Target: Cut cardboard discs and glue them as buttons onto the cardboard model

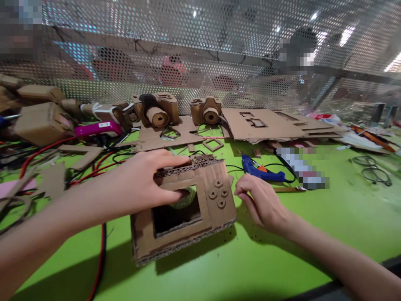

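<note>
Left forearm closest, reaching over the bench's left side. Left hand clamps the cardboard camera body: thumb at window, fingers across top edge. Body tilted, toward green bench's near edge. Right hand curled just beside it; can't tell whether anything's pinched. Buttons bear triangles; magenta tool's label illegible.
</note>
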Demonstrator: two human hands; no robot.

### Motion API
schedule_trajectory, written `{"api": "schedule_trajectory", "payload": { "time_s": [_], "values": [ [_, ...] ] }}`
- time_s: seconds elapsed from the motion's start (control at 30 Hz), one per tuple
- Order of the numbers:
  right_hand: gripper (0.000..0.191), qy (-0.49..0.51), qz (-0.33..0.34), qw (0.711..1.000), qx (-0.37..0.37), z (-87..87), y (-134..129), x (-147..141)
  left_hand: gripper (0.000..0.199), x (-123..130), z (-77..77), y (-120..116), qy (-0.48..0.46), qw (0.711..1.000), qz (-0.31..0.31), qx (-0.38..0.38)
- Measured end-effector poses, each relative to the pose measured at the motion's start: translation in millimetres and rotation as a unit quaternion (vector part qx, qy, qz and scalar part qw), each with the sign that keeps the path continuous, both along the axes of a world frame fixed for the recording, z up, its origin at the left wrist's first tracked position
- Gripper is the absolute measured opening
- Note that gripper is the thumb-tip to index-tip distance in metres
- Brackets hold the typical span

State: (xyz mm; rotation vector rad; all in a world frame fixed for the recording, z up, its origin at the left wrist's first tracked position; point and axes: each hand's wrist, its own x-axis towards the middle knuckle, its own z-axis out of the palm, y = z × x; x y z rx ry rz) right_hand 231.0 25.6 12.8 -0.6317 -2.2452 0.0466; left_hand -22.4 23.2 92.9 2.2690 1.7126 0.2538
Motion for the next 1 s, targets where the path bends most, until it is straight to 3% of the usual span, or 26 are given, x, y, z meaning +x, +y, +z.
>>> {"api": "schedule_trajectory", "payload": {
  "time_s": [0.2, 0.37, 0.6, 0.8, 0.9, 1.0],
  "values": [
    [0.005, 0.045, 0.012, 0.999, -0.026, -7.1, -7.6, -1.7, 0.077, 0.4, -1.9, 5.6, 0.001, 1.000, 0.003, 0.002],
    [0.010, 0.044, 0.005, 0.997, -0.060, -3.0, -16.0, -5.2, 0.076, 3.7, -0.3, 0.8, 0.000, 1.000, 0.006, 0.005],
    [0.022, -0.033, -0.058, 0.997, -0.043, 6.6, -18.3, -6.0, 0.078, 7.2, 1.8, 0.0, 0.000, 1.000, 0.002, 0.008],
    [0.017, 0.042, -0.010, 0.999, -0.022, 11.9, -2.8, -0.9, 0.077, 1.2, -0.6, 3.1, 0.005, 1.000, -0.003, 0.000],
    [0.012, 0.142, 0.034, 0.984, -0.098, 11.9, -0.4, -1.3, 0.077, -1.7, -1.7, 3.1, 0.009, 1.000, 0.006, -0.005],
    [0.008, 0.239, 0.041, 0.936, -0.256, 9.2, 0.9, 1.5, 0.075, -3.0, -1.2, 3.2, 0.014, 1.000, 0.007, -0.001]
  ]
}}
